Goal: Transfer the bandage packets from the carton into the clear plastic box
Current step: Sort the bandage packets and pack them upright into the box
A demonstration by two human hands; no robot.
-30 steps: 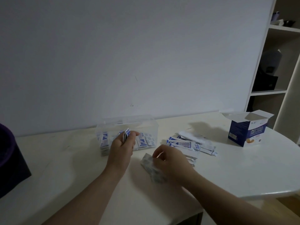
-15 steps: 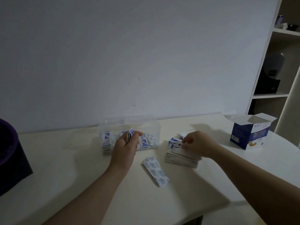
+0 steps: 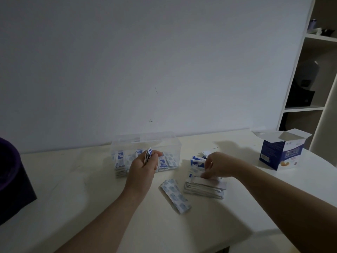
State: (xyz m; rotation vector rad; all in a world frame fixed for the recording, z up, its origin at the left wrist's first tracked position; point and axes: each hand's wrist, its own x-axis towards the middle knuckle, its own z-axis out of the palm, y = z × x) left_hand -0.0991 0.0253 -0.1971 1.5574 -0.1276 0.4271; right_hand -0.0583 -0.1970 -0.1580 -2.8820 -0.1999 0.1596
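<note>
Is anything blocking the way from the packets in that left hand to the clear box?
Nothing visible. The left hand holds its packets right in front of the clear box, and I see no lid on it.

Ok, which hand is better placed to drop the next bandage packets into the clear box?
Left. The left hand pinches a few blue-and-white bandage packets right in front of the clear plastic box; the right hand grips at a stacked pile of packets farther right.
</note>
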